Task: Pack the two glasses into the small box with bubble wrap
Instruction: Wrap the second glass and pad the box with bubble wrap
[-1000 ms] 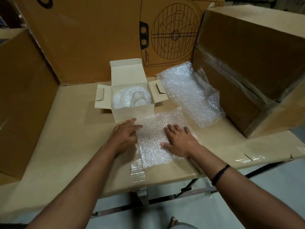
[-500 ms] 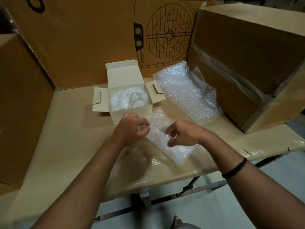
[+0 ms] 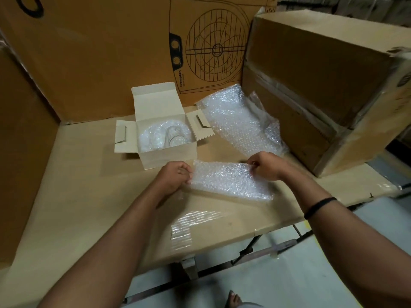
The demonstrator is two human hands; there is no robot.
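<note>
A small white box [image 3: 169,155] stands open on the table, its flaps spread. Inside it lie glasses [image 3: 175,138] wrapped in bubble wrap; one round glass base shows, the rest is hidden by wrap. Just in front of the box I hold a folded bubble wrap sheet [image 3: 231,180] stretched between both hands, slightly above the table. My left hand [image 3: 175,176] pinches its left edge and my right hand [image 3: 265,165] pinches its upper right corner.
A larger loose bubble wrap sheet [image 3: 240,121] lies right of the box. A big taped carton [image 3: 322,85] stands at the right, a fan carton [image 3: 133,52] at the back, another carton [image 3: 20,152] at the left. The table's front edge [image 3: 222,247] is near me.
A second ago both hands pressed the sheet flat on the table. They then folded it, and now hold it lifted and pulled out sideways between them.
</note>
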